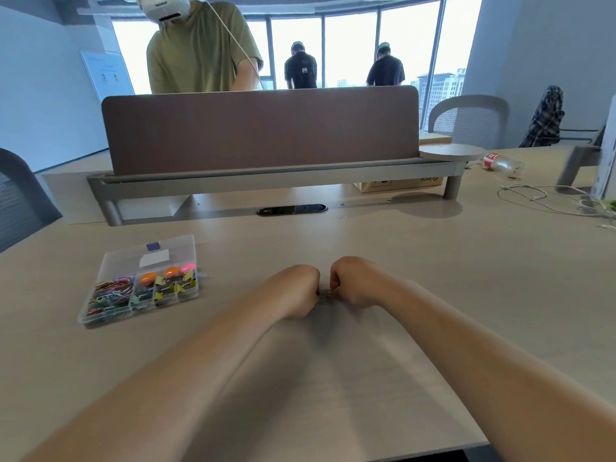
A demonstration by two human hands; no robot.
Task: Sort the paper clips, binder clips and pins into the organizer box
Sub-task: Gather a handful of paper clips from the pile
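Observation:
A clear plastic organizer box (100, 320) lies on the desk at the left, its lid open toward the back. Its compartments hold coloured paper clips (108, 296), binder clips (173, 288) and round orange and pink pins (148, 277). My left hand (300, 290) and my right hand (350, 281) rest fisted on the desk to the right of the box, knuckles almost touching. Both have curled fingers. Something small and dark shows between the fingertips, but what it is and which hand holds it I cannot tell.
A brown divider screen (260, 128) on a grey rail crosses the desk behind my hands. A plastic bottle (503, 163) and white cables (546, 198) lie at the far right. A person in a green shirt (200, 45) stands behind the screen.

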